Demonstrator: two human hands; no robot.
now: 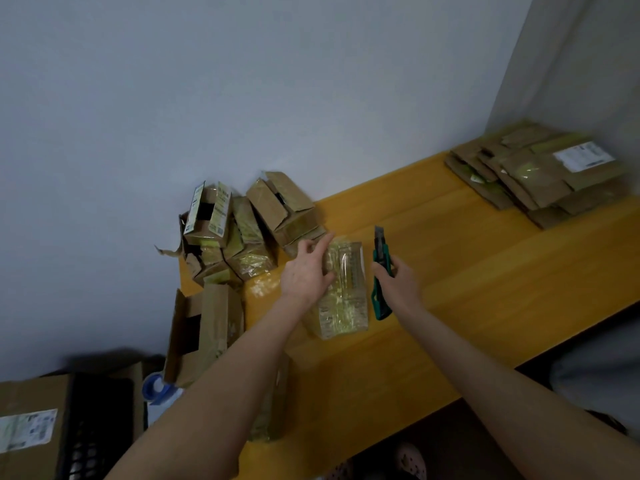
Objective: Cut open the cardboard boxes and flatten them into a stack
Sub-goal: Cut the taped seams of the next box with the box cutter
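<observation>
A large labelled carton is seen at the lower left of the frame, with a dark crate just beside it. Slightly farther up, an open box is stood on end at the left edge of the yellow table. At the centre of the frame a taped box is laid flat on the table (its top is glossy with clear tape). The left hand is rested on the upper left part of the taped box, its fingers stretched out and nothing grasped. Just right of this box, a green knife is gripped in the right hand, fingers curled round the handle and the blade end pointed away toward the top of the frame; the knife is held apart from the cardboard. Beyond the left hand, a pile of uncut, partly opened boxes is heaped against the wall. At the upper right, a stack of flattened boxes is laid on the table's far end
</observation>
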